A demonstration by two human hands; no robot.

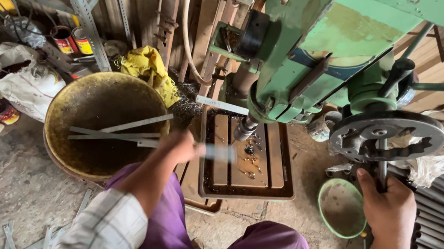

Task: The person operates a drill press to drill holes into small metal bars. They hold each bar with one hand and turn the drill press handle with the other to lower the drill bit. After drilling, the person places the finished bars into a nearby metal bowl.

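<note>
My left hand [180, 146] is closed around one end of a flat metal strip [217, 153], pinched tight, with the far end lying on the table [279, 177] right under the drill bit [245, 129]. My right hand [387, 205] is wrapped fully round the feed handle [382, 171], right of the bit. To do this well, I'd say: keep the strip flat on the table slats and square under the bit, grip hard against spin, feed down slowly (chips already litter the table). The strip is blurred, so I can't tell its exact spot under the bit. More strips sit in the yellow pan [97, 105], left of the bit.
</note>
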